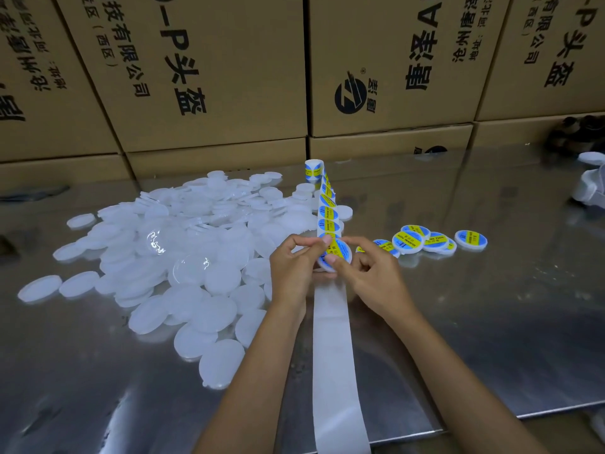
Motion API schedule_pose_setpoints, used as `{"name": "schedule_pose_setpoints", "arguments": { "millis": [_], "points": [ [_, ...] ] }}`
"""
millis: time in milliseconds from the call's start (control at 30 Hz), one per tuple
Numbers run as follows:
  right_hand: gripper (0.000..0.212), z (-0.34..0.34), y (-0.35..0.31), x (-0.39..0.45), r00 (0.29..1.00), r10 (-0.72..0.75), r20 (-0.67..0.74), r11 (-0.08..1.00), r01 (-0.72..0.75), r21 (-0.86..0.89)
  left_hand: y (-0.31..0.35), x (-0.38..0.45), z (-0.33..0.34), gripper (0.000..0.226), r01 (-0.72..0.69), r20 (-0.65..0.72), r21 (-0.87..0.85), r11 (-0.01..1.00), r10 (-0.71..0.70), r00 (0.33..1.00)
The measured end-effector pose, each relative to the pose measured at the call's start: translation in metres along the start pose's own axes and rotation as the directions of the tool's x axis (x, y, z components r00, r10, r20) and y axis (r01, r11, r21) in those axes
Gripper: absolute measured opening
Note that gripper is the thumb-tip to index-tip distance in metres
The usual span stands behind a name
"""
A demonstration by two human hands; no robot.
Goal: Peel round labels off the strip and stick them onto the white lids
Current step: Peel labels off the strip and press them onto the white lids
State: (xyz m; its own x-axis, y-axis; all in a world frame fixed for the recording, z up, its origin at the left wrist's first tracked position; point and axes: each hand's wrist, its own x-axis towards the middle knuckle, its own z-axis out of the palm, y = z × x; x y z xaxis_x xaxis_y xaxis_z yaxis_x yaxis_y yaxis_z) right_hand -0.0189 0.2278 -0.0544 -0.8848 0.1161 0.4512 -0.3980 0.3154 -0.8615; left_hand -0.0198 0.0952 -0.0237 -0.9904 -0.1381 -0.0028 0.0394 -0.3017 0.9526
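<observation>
1. Your L hand (292,264) grips a white lid (334,257) from its left side, thumb and fingers pinched on the rim, lid held up off the metal table (474,322).
2. Your R hand (370,273) is on the same lid from the right; index and thumb press a round blue/yellow label (337,245) against its face. Label looks partly on; can't tell if it's flat all round.
3. Label strip (327,208) runs from a small roll (313,172) standing at the back of the table, down toward your hands, w/ blue/yellow labels on it.
4. Bare backing (334,355), white, no labels, goes from under your hands toward you and over the table's near edge, between your forearms.
5. Big pile of plain lids (183,253) sits left of your hands, spread wide, some overlapping.
6. Done lids (435,240) w/ labels lie just right of your hands in a short row; some overlap, the far-right one sits apart.
7. Cardboard boxes (212,77) w/ black print stacked along the back.
8. White crumpled stuff (589,181) at far right edge; can't tell what it is.
</observation>
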Motion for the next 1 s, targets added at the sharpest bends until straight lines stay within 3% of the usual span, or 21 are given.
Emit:
{"name": "schedule_pose_setpoints", "arguments": {
  "millis": [67, 167, 333, 633, 833, 1000],
  "points": [
    [0.009, -0.001, -0.001, 0.001, 0.999, 0.012, -0.037, 0.999, -0.01, 0.042, -0.001, 0.0, 0.0, 0.016, 0.021, 0.068, -0.017, 1.0, -0.02, 0.997],
    [0.014, -0.006, -0.002, 0.004, 0.991, 0.048, -0.126, 0.995, -0.036, 0.097, -0.003, -0.002, 0.001, 0.012, 0.049, 0.211, -0.016, 0.999, -0.044, 0.977],
    [0.021, -0.008, -0.001, 0.004, 0.988, 0.012, -0.151, 1.0, -0.011, 0.01, -0.001, 0.001, -0.003, 0.046, 0.065, 0.385, 0.005, 0.998, -0.062, 0.921],
    [0.021, -0.005, -0.009, 0.001, 0.999, -0.034, -0.034, 0.997, 0.037, 0.068, 0.0, 0.001, -0.002, 0.034, -0.061, 0.172, 0.059, 0.996, 0.05, 0.984],
    [0.043, -0.002, -0.007, -0.001, 0.998, -0.026, 0.062, 0.995, 0.02, 0.094, -0.003, 0.003, -0.002, 0.024, -0.082, 0.087, 0.064, 0.995, 0.076, 0.993],
    [0.023, -0.001, -0.004, -0.001, 0.998, -0.05, -0.022, 0.999, 0.05, -0.017, -0.003, 0.003, -0.004, 0.015, -0.06, 0.136, 0.054, 0.997, 0.052, 0.989]
  ]
}}
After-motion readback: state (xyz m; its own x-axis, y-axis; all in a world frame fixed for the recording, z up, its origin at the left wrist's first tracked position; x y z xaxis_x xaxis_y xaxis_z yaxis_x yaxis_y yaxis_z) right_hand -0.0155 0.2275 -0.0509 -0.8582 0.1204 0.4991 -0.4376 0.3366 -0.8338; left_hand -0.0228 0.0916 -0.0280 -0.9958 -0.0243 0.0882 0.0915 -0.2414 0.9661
